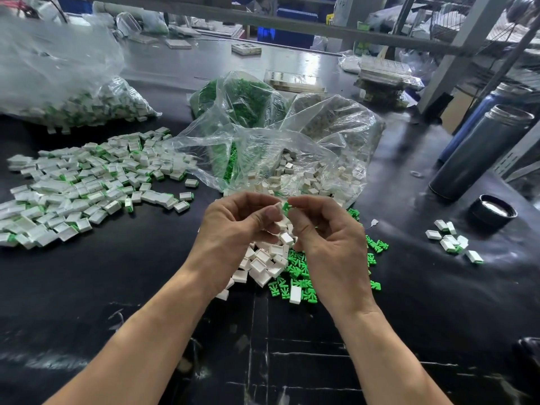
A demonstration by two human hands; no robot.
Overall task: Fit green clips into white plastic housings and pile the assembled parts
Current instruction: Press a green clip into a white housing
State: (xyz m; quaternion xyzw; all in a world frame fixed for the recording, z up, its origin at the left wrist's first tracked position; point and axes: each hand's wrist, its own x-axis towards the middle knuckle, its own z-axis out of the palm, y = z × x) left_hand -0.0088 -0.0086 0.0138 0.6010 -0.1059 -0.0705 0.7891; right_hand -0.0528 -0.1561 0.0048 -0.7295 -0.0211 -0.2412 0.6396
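My left hand (239, 223) and my right hand (327, 235) meet above the middle of the black table. The left pinches a white housing (280, 206) between thumb and fingers. The right pinches a green clip (285, 206) against that housing. Below the hands lies a heap of loose white housings (263, 261), with loose green clips (304, 276) beside it on the right. A wide pile of assembled parts (87, 179) spreads over the left of the table.
An open clear bag (263, 147) with green clips and white housings stands behind the hands. A full bag of assembled parts (73, 92) sits far left. Two dark flasks (479, 153) and a lid (493, 211) stand right, beside a small group of parts (453, 241).
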